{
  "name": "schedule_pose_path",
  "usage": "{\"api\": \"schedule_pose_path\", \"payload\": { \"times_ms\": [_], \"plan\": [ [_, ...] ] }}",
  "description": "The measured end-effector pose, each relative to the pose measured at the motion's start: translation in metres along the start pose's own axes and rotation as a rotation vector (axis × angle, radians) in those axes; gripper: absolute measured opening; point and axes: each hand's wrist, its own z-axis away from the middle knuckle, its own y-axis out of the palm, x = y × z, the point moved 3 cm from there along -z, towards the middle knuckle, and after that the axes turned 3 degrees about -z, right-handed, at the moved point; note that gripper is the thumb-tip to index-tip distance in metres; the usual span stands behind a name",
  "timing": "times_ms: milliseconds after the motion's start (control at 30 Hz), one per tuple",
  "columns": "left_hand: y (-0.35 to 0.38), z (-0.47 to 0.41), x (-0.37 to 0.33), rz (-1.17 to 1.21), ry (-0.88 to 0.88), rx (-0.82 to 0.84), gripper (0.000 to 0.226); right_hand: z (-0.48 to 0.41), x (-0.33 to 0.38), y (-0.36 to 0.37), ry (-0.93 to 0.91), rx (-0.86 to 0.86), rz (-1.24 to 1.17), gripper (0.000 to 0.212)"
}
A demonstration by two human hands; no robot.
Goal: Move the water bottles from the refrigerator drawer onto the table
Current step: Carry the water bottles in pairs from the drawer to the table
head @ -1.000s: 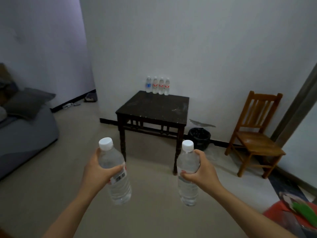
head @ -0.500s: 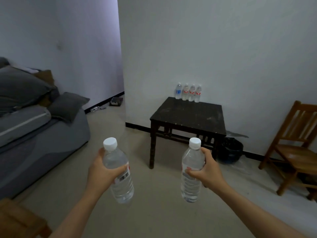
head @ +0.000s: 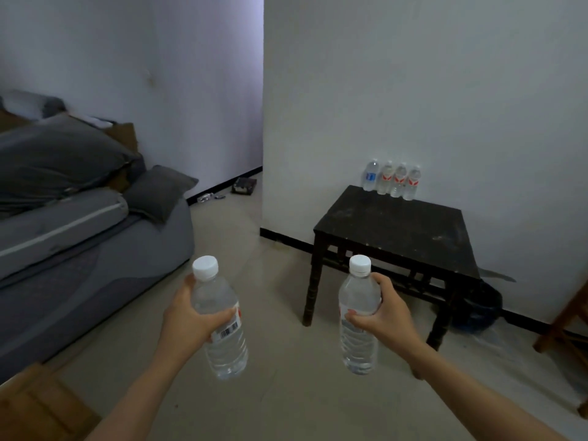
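Fingers point(head: 222, 316) of the left hand point(head: 187, 321) are curled round the left bottle point(head: 227, 354), the right hand point(head: 383, 316) is clamped on the right bottle point(head: 358, 345), both held near-upright, caps up. Ahead and rightward the table point(head: 397, 224) is seen, four bottles point(head: 392, 181) ranked at its back; the right hand is judged nearer.

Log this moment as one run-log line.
stage: carry | left hand: grips barcode bottle | right hand: grips second bottle | dark table: four bottles at rear
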Motion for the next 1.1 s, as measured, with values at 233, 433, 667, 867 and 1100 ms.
{"api": "schedule_pose_path", "payload": {
  "times_ms": [233, 433, 667, 867, 1100],
  "plan": [
    [-0.004, -0.079, -0.003, -0.028, 0.022, -0.086, 0.056, -0.099, 0.017, 0.062, -0.069, 0.075, -0.083, 0.071],
    [-0.022, -0.140, 0.026, -0.031, -0.033, -0.149, 0.055, -0.163, 0.023, 0.117, -0.092, 0.166, -0.102, 0.072],
    [-0.050, -0.239, 0.068, -0.016, -0.094, -0.164, 0.069, -0.244, 0.034, 0.194, -0.093, 0.178, -0.066, 0.072],
    [-0.079, -0.357, 0.090, 0.012, -0.033, -0.064, 0.060, -0.323, 0.059, 0.256, -0.055, 0.129, -0.045, 0.071],
    [-0.088, -0.461, 0.114, 0.040, -0.025, 0.028, 0.065, -0.380, 0.063, 0.293, 0.029, 0.056, -0.033, 0.071]
  ]
}}
